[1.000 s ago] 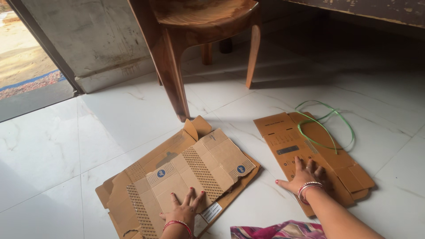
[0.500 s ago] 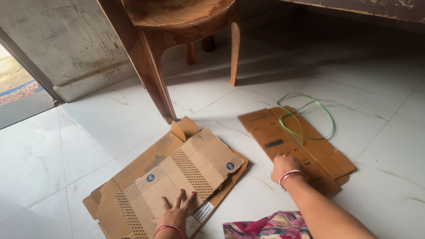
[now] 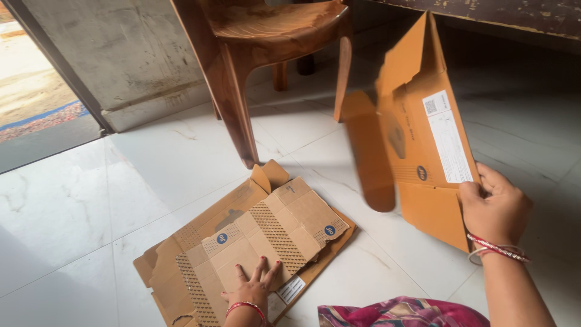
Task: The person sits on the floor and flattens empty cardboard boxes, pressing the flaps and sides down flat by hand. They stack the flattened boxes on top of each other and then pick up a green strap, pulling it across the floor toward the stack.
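- The right hand (image 3: pixel 493 209) grips the edge of a flattened cardboard box (image 3: pixel 423 139), holding it tilted up off the white marble floor (image 3: pixel 78 200); a white shipping label faces the camera.
- The left hand (image 3: pixel 254 284) lies flat, fingers spread, on a stack of flattened cartons (image 3: pixel 254 242) on the floor.
- A brown plastic chair (image 3: pixel 260 54) stands behind the stack.

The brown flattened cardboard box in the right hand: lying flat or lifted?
Lifted: the right hand holds the brown flattened cardboard box tilted upright, off the white floor.
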